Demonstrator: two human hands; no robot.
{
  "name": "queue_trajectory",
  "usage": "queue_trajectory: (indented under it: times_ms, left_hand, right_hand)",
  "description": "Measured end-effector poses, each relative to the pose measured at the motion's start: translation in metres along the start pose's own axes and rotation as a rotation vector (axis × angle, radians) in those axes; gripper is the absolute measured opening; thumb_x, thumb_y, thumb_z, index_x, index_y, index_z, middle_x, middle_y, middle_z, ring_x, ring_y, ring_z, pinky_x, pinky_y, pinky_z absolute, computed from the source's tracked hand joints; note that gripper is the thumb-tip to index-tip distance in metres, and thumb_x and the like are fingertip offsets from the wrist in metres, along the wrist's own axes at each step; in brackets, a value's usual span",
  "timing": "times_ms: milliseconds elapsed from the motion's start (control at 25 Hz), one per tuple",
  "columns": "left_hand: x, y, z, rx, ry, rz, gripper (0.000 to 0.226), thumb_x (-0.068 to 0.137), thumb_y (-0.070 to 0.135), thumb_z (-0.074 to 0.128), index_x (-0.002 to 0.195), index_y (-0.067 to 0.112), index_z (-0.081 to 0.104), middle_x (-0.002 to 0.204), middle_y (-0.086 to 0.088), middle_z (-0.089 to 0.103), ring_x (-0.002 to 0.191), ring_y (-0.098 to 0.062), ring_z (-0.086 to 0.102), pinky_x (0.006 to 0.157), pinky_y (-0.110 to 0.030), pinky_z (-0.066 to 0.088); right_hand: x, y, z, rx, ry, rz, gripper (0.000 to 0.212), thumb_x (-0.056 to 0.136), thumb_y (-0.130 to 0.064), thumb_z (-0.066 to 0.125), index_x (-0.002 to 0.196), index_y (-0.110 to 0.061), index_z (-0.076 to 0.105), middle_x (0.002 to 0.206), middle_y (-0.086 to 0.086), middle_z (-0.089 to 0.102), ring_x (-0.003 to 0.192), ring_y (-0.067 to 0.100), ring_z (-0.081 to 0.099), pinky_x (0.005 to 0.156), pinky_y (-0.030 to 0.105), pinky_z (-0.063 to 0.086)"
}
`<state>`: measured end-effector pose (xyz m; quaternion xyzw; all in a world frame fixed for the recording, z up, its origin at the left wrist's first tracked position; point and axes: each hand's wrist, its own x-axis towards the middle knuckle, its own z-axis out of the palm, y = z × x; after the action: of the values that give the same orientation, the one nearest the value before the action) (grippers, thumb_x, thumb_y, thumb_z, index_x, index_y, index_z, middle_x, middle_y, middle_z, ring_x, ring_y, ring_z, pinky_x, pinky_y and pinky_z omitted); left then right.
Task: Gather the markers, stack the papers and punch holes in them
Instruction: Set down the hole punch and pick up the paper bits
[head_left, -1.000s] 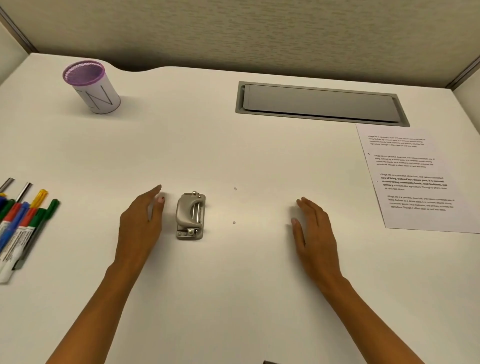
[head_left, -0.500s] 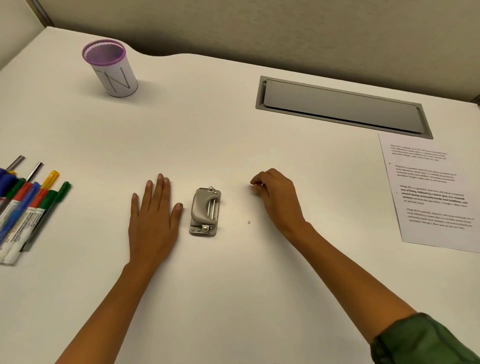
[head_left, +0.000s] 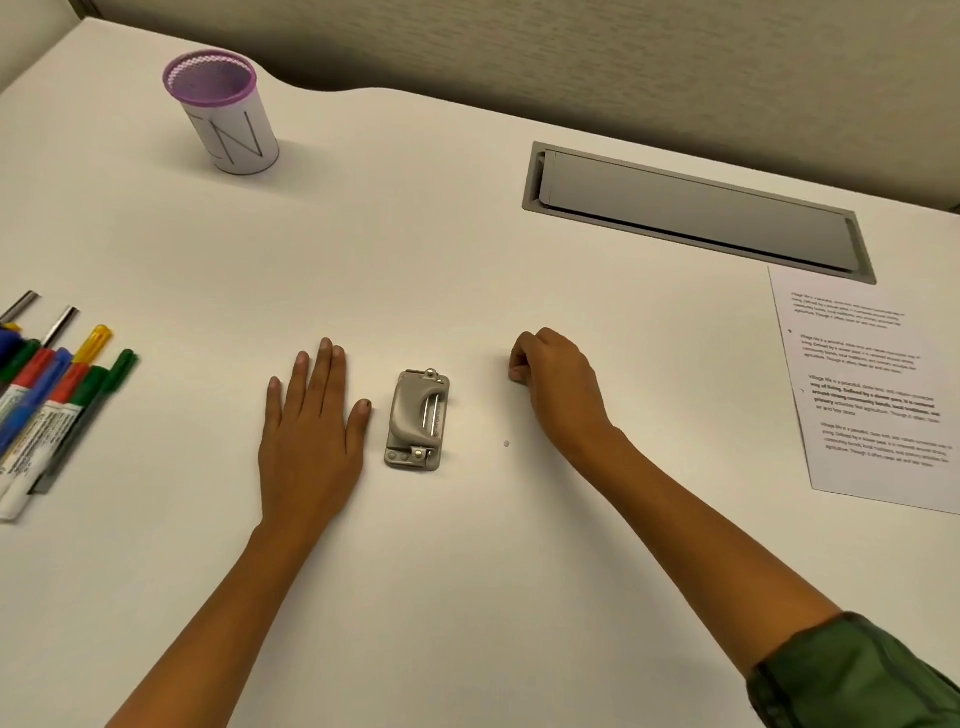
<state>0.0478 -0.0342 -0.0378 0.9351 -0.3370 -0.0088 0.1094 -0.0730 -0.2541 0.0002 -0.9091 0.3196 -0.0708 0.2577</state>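
A grey hole punch (head_left: 417, 420) lies in the middle of the white desk (head_left: 467, 571). My left hand (head_left: 311, 431) rests flat on the desk just left of it, fingers apart, holding nothing. To the punch's right, my right hand (head_left: 556, 384) has its fingers curled and its fingertips pinched together on the desk surface; whatever is under them is hidden. Several coloured markers (head_left: 47, 405) lie side by side at the left edge. Printed paper (head_left: 872, 395) lies at the right edge. A tiny paper dot (head_left: 506, 443) sits between the punch and my right wrist.
A white cup with a purple rim (head_left: 223, 111) stands at the back left. A grey cable hatch (head_left: 696, 210) is set into the desk at the back right. Partition walls close off the desk behind.
My right hand moved left from a flat rest and curled its fingers over one of the two small dots. My left hand flattened beside the punch. The view shifted slightly.
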Motion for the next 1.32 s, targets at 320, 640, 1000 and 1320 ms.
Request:
queue_trajectory:
  times_ms: [320, 640, 1000, 1320]
  left_hand:
    - [0.000, -0.001, 0.001, 0.001, 0.003, 0.000, 0.064, 0.095, 0.043, 0.016, 0.151, 0.012, 0.018, 0.159, -0.002, 0.016, 0.147, -0.021, 0.014, 0.120, -0.043, 0.011]
    - [0.000, -0.001, 0.001, -0.004, 0.007, -0.002, 0.064, 0.095, 0.043, 0.016, 0.151, 0.012, 0.019, 0.159, -0.002, 0.016, 0.147, -0.021, 0.014, 0.120, -0.043, 0.010]
    - [0.001, -0.001, 0.003, -0.022, 0.017, -0.009, 0.061, 0.096, 0.041, 0.022, 0.151, 0.013, 0.019, 0.159, -0.001, 0.015, 0.148, -0.019, 0.013, 0.120, -0.042, 0.009]
    - [0.000, -0.002, 0.004, -0.023, 0.029, -0.007, 0.061, 0.096, 0.041, 0.020, 0.151, 0.014, 0.018, 0.159, -0.001, 0.016, 0.147, -0.020, 0.013, 0.120, -0.042, 0.009]
  right_hand:
    - [-0.008, 0.002, -0.005, 0.274, 0.102, 0.141, 0.019, 0.082, 0.012, 0.044, 0.082, -0.005, 0.050, 0.078, 0.009, 0.063, 0.069, 0.022, 0.060, 0.061, 0.031, 0.048]
    - [-0.039, 0.004, -0.019, 0.924, -0.033, 0.552, 0.014, 0.087, 0.001, 0.054, 0.096, -0.007, 0.061, 0.085, 0.011, 0.068, 0.068, 0.018, 0.067, 0.072, 0.030, 0.058]
    - [-0.069, -0.013, -0.001, 0.284, 0.009, 0.193, 0.008, 0.076, -0.010, 0.076, 0.081, -0.011, 0.069, 0.078, -0.002, 0.065, 0.069, 0.004, 0.057, 0.064, 0.010, 0.043]
    - [-0.068, -0.018, 0.008, 0.171, -0.032, 0.194, 0.007, 0.082, -0.006, 0.066, 0.076, -0.010, 0.066, 0.077, -0.003, 0.060, 0.064, 0.002, 0.049, 0.058, 0.010, 0.034]
